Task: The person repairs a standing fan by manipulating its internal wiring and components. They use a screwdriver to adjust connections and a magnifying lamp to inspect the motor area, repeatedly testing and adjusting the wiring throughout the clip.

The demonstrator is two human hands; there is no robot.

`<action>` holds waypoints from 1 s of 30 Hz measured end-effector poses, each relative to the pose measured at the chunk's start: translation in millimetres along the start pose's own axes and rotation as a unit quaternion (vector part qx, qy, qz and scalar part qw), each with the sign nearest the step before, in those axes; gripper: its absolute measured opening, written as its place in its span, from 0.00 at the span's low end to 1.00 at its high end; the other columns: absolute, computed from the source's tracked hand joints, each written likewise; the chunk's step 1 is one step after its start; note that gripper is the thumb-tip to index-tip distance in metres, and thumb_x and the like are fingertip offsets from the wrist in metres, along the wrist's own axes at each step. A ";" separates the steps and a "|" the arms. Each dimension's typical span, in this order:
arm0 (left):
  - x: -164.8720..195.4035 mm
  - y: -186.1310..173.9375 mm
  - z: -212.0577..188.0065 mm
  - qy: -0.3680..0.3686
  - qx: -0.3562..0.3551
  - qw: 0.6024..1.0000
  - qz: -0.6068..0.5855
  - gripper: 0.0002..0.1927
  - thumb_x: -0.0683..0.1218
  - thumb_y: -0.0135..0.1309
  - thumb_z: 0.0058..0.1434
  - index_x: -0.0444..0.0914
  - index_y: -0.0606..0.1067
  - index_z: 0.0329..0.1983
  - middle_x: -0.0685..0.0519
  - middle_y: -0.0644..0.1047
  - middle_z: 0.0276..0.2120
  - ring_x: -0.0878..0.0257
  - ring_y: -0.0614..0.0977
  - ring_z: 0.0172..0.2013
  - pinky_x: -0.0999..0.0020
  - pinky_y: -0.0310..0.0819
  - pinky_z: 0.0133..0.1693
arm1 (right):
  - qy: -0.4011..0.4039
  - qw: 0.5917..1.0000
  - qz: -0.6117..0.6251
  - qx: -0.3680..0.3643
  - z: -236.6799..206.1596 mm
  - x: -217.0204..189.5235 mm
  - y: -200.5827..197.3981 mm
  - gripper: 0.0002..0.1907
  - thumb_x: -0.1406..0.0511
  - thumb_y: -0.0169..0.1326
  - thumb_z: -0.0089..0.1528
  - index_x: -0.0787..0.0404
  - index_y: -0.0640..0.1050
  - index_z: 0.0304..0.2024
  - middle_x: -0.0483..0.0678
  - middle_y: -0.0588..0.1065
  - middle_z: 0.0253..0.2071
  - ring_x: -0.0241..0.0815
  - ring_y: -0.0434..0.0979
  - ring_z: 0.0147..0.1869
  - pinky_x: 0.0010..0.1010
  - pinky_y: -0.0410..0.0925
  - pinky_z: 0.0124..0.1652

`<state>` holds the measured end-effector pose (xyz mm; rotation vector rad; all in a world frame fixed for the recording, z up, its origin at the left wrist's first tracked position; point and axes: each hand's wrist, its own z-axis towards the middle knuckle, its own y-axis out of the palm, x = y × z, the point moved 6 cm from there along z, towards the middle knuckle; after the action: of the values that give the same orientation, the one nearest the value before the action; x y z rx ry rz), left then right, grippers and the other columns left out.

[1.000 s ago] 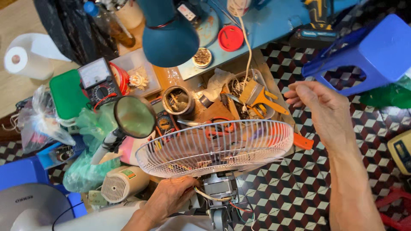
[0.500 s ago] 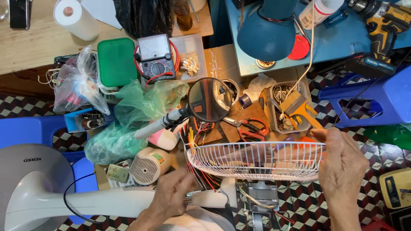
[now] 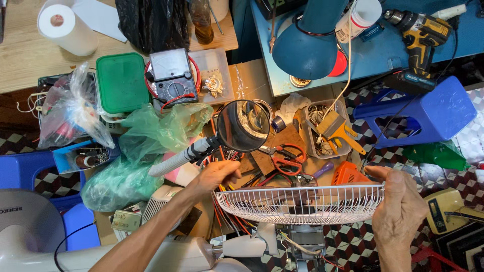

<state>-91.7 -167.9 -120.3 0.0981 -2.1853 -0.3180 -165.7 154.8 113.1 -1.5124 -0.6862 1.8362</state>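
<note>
Fan guard (image 3: 301,204), white wire, sits low centre in the head view, tilted nearly edge-on to us, over the fan's motor housing (image 3: 306,235). We hold it by both sides of the rim: left hand (image 3: 218,175) curled over the left edge, fingers closed on the wires; right hand (image 3: 398,209) wrapped round the right edge, thumb on top. Both grips closed on the guard. Opposite-edge hold makes sense to us: light, floppy part, so two points keep it level and square to the motor.

Beyond the guard, a round magnifier (image 3: 243,125) on a grey flexible arm hangs over the bench clutter, placed to look down at small parts. Red-handled scissors (image 3: 284,155) and an orange tool (image 3: 349,174) lie just beyond the guard, within easy reach. A clear tray with a yellow-handled brush (image 3: 335,131) sits right of the magnifier. An analogue multimeter (image 3: 172,75) with red leads lies further back beside a green-lidded box (image 3: 122,83). A green plastic bag (image 3: 136,156) is bunched to the left, near our left forearm. A yellow cordless drill (image 3: 419,38) lies on the blue table (image 3: 469,30) top right, with a blue stool (image 3: 428,113) tipped just below it. Loose red and orange wires (image 3: 227,211) run under the guard's left edge.
</note>
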 end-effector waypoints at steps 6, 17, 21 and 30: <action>42.4 69.5 67.9 0.334 -0.069 0.866 0.366 0.12 0.49 0.57 0.66 0.39 0.82 0.46 0.49 0.79 0.40 0.58 0.81 0.42 0.66 0.74 0.45 | -0.024 0.999 0.022 0.019 -4.2 0.2 -5.0 0.31 0.53 0.39 0.80 0.72 0.81 0.42 0.56 0.78 0.41 0.45 0.76 0.47 0.35 0.67 0.51; 33.3 133.4 140.0 0.335 -0.034 0.590 0.734 0.52 0.42 0.68 0.35 0.28 0.63 0.67 0.47 0.71 0.44 0.54 0.73 0.47 0.64 0.66 0.46 | -0.007 0.999 0.014 0.031 -5.6 23.9 -5.6 0.30 0.53 0.38 0.80 0.69 0.82 0.41 0.55 0.80 0.39 0.43 0.79 0.47 0.33 0.69 0.51; 32.0 136.6 151.0 0.337 -0.011 0.620 0.709 0.44 0.39 0.64 0.35 0.28 0.66 0.60 0.46 0.71 0.43 0.53 0.73 0.47 0.64 0.67 0.44 | -0.004 0.999 0.018 0.028 -5.8 26.2 -4.9 0.31 0.53 0.38 0.80 0.69 0.82 0.41 0.55 0.80 0.39 0.44 0.78 0.46 0.33 0.68 0.50; 16.2 136.4 165.6 0.308 0.005 0.701 0.643 0.20 0.35 0.57 0.48 0.34 0.68 0.44 0.42 0.74 0.36 0.45 0.77 0.40 0.52 0.71 0.39 | -0.008 0.999 0.019 0.025 0.5 20.4 -5.7 0.29 0.53 0.39 0.78 0.69 0.82 0.43 0.55 0.80 0.39 0.43 0.78 0.44 0.33 0.67 0.49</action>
<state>-228.2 -7.7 -165.1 -1.1252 -1.1436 0.4848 -167.7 174.1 104.5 -1.4899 -0.6191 1.8828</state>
